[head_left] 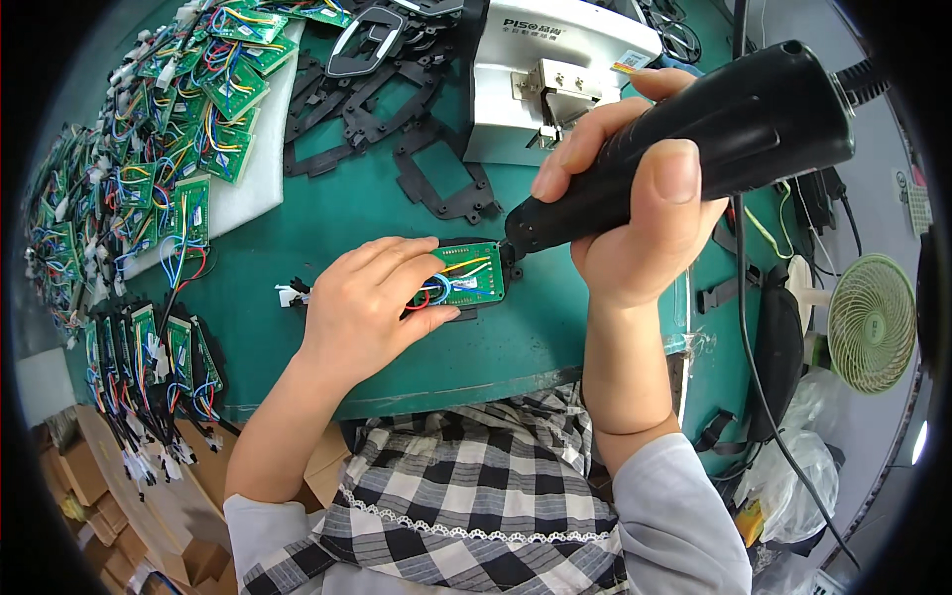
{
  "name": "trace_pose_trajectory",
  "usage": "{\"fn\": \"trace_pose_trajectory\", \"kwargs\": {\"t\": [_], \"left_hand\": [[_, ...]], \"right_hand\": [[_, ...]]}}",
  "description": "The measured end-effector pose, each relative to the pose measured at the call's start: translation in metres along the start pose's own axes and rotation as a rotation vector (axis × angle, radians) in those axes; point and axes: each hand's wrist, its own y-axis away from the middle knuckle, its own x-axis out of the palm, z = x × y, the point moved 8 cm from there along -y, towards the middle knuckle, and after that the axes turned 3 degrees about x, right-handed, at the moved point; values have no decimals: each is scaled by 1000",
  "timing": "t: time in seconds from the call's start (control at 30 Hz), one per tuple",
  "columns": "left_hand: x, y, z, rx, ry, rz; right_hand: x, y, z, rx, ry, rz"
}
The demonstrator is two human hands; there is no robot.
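Note:
My right hand [645, 188] is wrapped around a thick black electric screwdriver [724, 129], thumb along its near side. The screwdriver slants down to the left, and its tip meets the right end of a small black plastic frame [510, 254]. In that frame lies a green circuit board [481, 273] with yellow, white, red and blue wires. My left hand [372, 297] grips the board and frame from the left, fingers over the far edge and thumb along the near edge. It covers the board's left part. A white connector [290, 296] sticks out beyond this hand.
Many wired circuit boards [233, 89] are heaped on white foam [260, 183] at the far left. Several framed boards [164, 352] stand at the left edge. Black plastic frames [446, 178] lie beyond my hands, beside a silver machine [506, 79]. A green fan [873, 322] and black cable [759, 367] are at right.

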Motion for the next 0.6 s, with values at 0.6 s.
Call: {"fn": "trace_pose_trajectory", "kwargs": {"t": [0.6], "left_hand": [[2, 2, 4, -84, 69, 22]], "right_hand": [[16, 14, -11, 38, -29, 69]]}}
